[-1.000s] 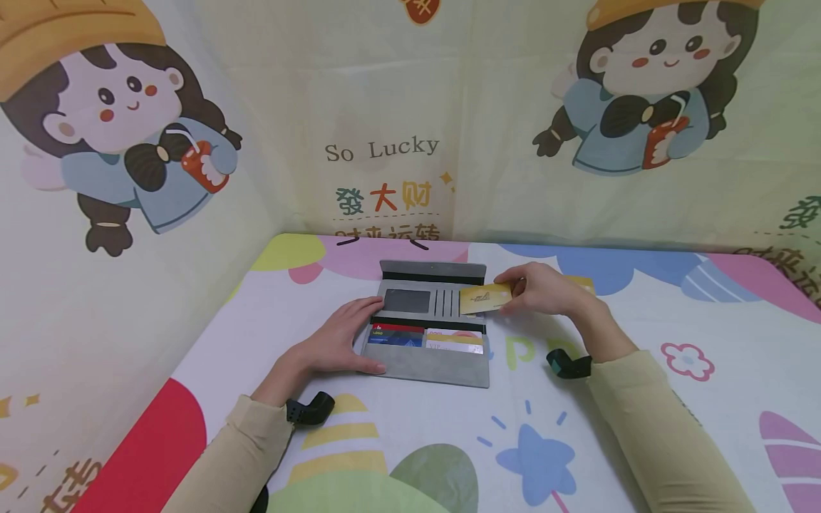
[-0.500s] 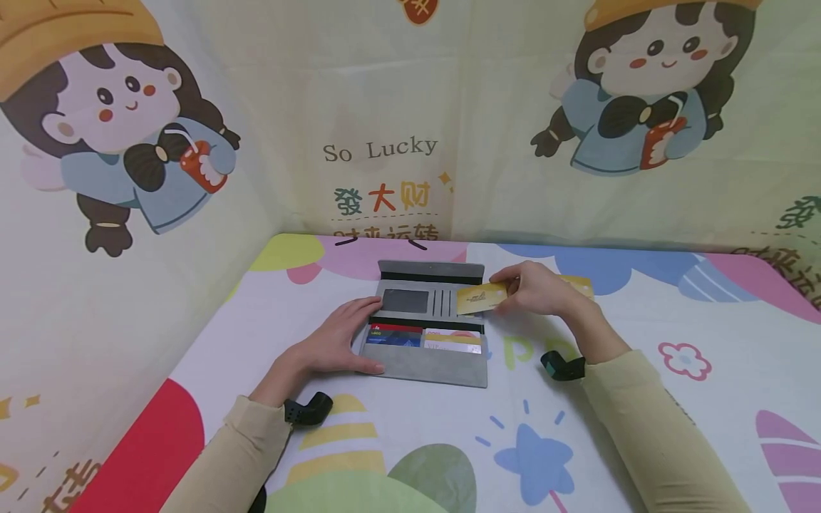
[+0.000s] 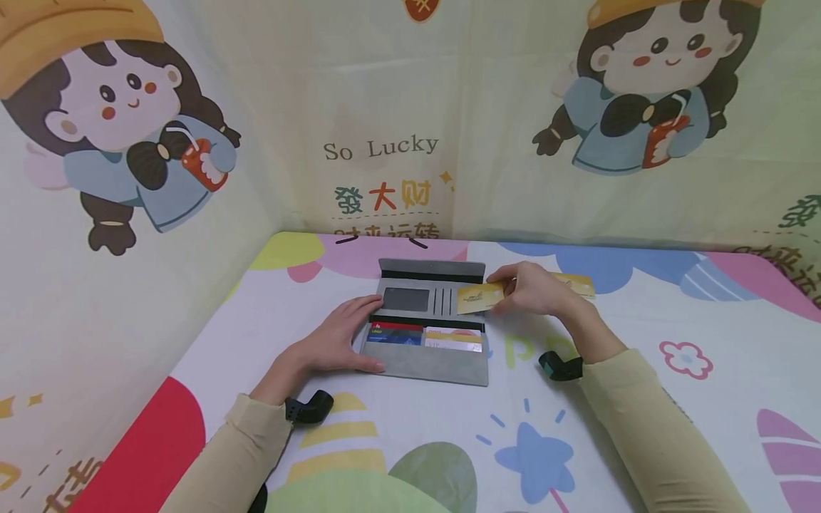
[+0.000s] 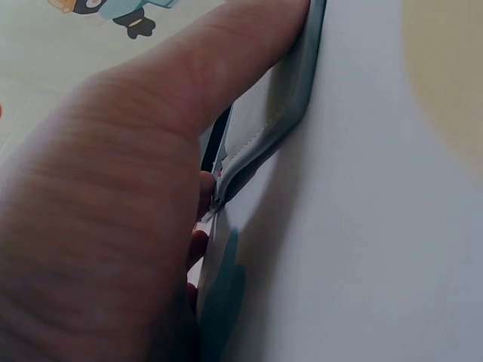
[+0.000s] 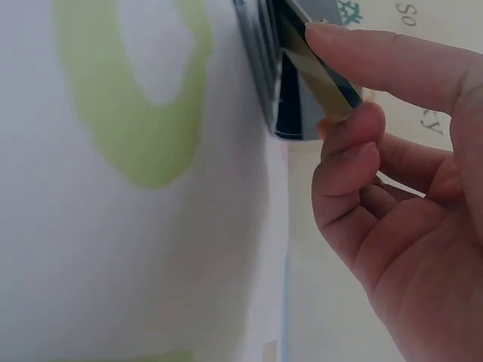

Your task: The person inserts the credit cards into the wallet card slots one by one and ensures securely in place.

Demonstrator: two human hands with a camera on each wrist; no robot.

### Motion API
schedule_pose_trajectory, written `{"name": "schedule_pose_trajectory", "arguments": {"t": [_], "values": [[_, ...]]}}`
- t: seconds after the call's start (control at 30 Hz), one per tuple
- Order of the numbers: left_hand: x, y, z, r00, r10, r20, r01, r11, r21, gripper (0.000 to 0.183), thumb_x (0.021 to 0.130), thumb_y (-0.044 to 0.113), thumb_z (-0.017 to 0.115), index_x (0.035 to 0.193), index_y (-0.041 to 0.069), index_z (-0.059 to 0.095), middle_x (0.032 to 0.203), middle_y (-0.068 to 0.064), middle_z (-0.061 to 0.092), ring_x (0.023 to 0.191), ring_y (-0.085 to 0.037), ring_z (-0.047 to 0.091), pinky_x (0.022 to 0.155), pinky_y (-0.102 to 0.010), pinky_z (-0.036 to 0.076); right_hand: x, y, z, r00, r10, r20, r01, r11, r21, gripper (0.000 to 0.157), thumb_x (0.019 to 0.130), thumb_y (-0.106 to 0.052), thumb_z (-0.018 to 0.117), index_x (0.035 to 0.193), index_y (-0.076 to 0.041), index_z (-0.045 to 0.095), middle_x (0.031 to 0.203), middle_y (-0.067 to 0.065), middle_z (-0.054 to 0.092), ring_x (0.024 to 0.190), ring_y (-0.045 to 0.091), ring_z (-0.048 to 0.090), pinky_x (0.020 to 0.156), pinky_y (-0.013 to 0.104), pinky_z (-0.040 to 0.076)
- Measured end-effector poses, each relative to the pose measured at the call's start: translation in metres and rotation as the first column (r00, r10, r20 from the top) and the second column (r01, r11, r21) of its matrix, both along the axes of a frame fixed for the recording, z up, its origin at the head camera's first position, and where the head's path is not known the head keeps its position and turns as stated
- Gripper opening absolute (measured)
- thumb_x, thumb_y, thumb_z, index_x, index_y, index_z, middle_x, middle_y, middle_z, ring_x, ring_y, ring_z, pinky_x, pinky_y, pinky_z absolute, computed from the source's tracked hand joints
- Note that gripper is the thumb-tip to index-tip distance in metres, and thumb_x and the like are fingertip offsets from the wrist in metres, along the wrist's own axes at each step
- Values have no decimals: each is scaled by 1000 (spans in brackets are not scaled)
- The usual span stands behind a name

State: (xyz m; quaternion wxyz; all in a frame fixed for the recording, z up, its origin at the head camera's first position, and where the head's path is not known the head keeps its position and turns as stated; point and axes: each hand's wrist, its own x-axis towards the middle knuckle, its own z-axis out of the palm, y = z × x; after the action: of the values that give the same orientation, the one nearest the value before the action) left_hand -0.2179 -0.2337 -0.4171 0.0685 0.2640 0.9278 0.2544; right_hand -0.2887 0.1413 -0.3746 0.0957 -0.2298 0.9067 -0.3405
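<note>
A grey long wallet (image 3: 410, 369) lies unfolded on the table. My left hand (image 3: 333, 336) rests at its left side, thumb on the lower panel and fingertips at the upper-left edge. In the left wrist view the thumb (image 4: 249, 45) lies along the wallet's edge. My right hand (image 3: 537, 288) pinches a gold card (image 3: 477, 298) by its right end, over the card slots (image 3: 442, 303) of the upper panel. The right wrist view shows the thumb and fingertips (image 5: 355, 143) on the tilted card (image 5: 324, 79); whether its far edge is inside a slot cannot be told.
A blue-and-red card (image 3: 394, 336) and a white-and-gold card (image 3: 454, 340) sit in the lower pocket. Another gold card (image 3: 580, 285) lies behind the right wrist, partly hidden. A patterned cloth covers the table (image 3: 449, 413); a printed curtain (image 3: 385, 85) rises behind.
My right hand has shifted slightly left with the gold card, whose left end has also moved a little left. The left hand and wallet stay in place.
</note>
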Motion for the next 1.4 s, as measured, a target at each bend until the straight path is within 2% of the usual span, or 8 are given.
{"name": "schedule_pose_trajectory", "arguments": {"t": [0.27, 0.53, 0.93, 1.17, 1.4], "values": [[0, -1, 2, 1000, 3, 12, -3, 1000, 3, 110, 73, 58, 81, 159, 10, 31, 165, -6, 23, 149, -31, 18, 118, -58, 19, -2, 0, -2, 997, 68, 35, -70, 996, 56, 58, 79, -19, 84, 127, 4, 62, 101, 10, 63, 89, 24, 58, 84, 39, 48], [-2, -1, 3, 1000, 2, 9, -2, 1000, -10, 110, 73, 60, 80, 159, 11, 31, 165, -6, 23, 149, -31, 19, 118, -58, 19, -4, 13, 0, 991, 87, 105, -88, 996, 11, 51, 82, -10, 82, 121, 10, 57, 88, 5, 63, 87, 22, 61, 83, 34, 50], [-3, -1, 1, 1000, -3, 6, 3, 1000, -4, 110, 73, 59, 80, 159, 11, 31, 165, -5, 23, 149, -30, 19, 118, -58, 20, -5, 8, -1, 991, 103, 80, -103, 995, 0, 51, 84, -11, 83, 123, 12, 59, 91, 6, 64, 86, 21, 60, 83, 33, 52], [-4, 0, 0, 1000, -11, 9, 11, 1000, 0, 110, 73, 59, 80, 159, 11, 31, 165, -5, 23, 149, -29, 19, 118, -57, 20, -6, 0, -5, 993, 95, 70, -96, 995, 11, 49, 85, -13, 82, 124, 9, 61, 93, 5, 64, 87, 21, 59, 82, 32, 52], [-3, -2, 0, 1000, -10, 14, 10, 1000, 1, 109, 73, 59, 80, 159, 11, 31, 165, -5, 23, 149, -29, 19, 118, -57, 19, -8, -8, -8, 991, 126, 43, -126, 992, 16, 48, 86, -14, 82, 122, 10, 61, 93, 6, 64, 87, 22, 60, 84, 35, 53]]}}
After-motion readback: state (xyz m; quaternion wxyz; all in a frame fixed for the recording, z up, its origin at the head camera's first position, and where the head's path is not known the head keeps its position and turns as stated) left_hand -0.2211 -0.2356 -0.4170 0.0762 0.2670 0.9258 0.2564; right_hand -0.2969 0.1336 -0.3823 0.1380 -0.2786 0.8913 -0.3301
